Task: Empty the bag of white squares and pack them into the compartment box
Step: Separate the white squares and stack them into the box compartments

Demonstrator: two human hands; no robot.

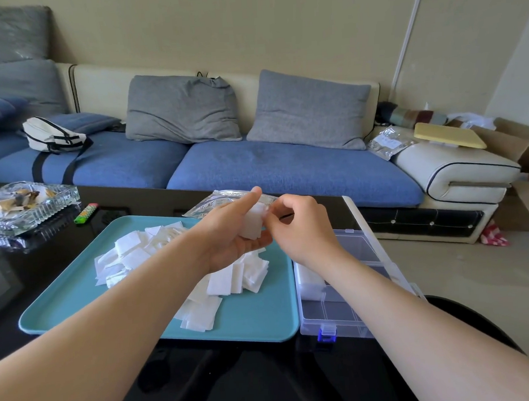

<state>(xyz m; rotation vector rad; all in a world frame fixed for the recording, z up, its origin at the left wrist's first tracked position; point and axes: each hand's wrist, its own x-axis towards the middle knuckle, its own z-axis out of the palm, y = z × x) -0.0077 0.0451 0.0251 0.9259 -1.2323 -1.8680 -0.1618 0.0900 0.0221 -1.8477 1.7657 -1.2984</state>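
White squares (254,224) are resting in the gripping left hand (229,234) above the tray (259,326), right hand (301,226) pinching their edge; slackening may be risking a spill short of the compartment box (343,315) at the desk's right edge.

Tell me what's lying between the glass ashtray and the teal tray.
A green lighter lies on the black table between the ashtray and the tray, in the head view.

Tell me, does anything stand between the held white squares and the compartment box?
Nothing visible does. The left hand holds the stack of white squares above the teal tray, the right hand pinches it, and the open compartment box lies right of the tray; only the right forearm crosses over it.
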